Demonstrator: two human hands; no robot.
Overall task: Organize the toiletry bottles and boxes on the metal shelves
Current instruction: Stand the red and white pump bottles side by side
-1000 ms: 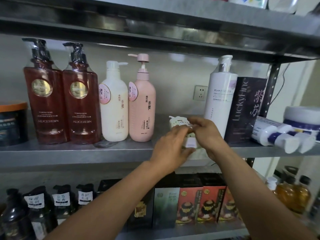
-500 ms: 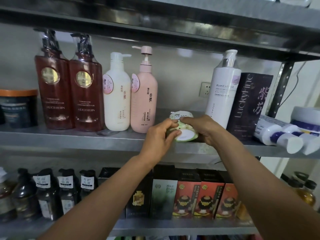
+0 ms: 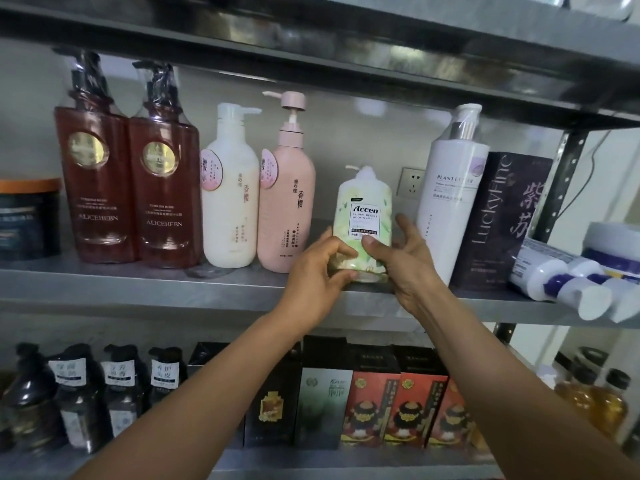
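Note:
A short white and green body wash bottle [image 3: 363,206] stands upright on the middle metal shelf [image 3: 138,282], between a pink pump bottle [image 3: 287,202] and a tall white pump bottle [image 3: 450,202]. My left hand [image 3: 318,271] grips its lower left side with curled fingers. My right hand [image 3: 405,261] holds its lower right side, thumb on the front label. To the left stand a cream pump bottle [image 3: 230,202] and two dark red pump bottles [image 3: 131,188].
A dark purple box [image 3: 502,223] stands right of the white bottle, with white tubes [image 3: 568,282] lying beyond it. A dark jar [image 3: 29,220] sits far left. The lower shelf holds dark bottles [image 3: 86,393], black and red boxes [image 3: 374,400] and amber bottles [image 3: 595,403].
The body wash bottle lay on its side in both hands; it now stands upright on the shelf with its label facing me. Both hands shifted to its lower sides.

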